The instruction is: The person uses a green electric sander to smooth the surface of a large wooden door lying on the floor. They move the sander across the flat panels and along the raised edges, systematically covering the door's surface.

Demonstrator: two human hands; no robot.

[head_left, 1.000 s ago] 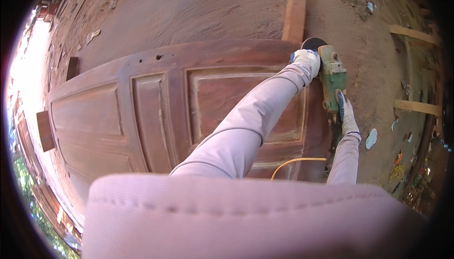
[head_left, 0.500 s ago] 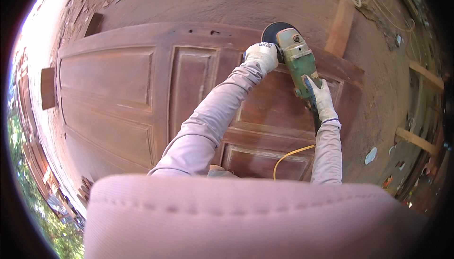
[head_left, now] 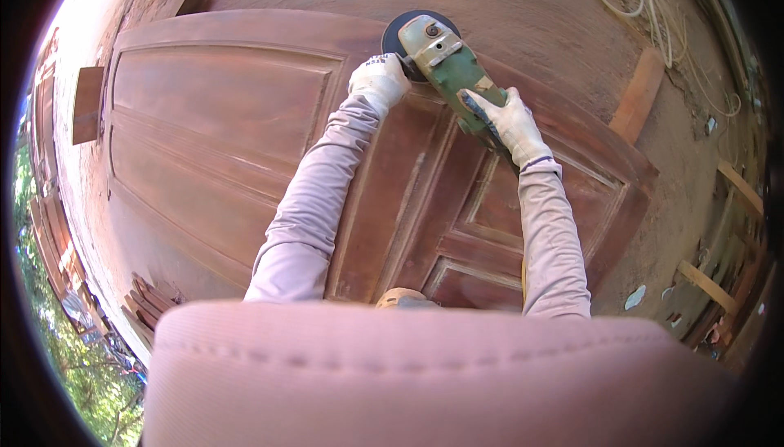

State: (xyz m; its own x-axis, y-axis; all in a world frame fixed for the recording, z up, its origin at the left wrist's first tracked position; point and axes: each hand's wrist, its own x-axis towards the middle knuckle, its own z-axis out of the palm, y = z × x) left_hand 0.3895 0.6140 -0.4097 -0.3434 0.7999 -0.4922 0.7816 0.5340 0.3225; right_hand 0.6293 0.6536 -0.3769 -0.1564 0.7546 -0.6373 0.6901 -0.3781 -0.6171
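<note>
A green angle grinder [head_left: 461, 75] with a grey metal head lies across the far edge of a reddish-brown panelled wooden door [head_left: 220, 96]. Its round dark disc [head_left: 392, 32] is over the door's far rail; whether it touches the wood I cannot tell. My left hand [head_left: 380, 82], in a white glove, is closed beside the grinder head, at its side handle, which the fingers mostly hide. Farther back, my right hand [head_left: 514, 127], gloved too, wraps round the rear of the body, with its thumb on top.
Wooden blocks [head_left: 86, 104] stick out at the door's left end, and a timber piece [head_left: 639, 97] juts out on the right. Pale hose or cord [head_left: 629, 6] lies coiled on the dirt ground at the far right. Wood scraps [head_left: 147, 304] lie at lower left.
The grinder and both hands have moved left along the door's far rail, over where the keyhole showed. My view has shifted too, and the yellow cord is now mostly hidden by my right arm.
</note>
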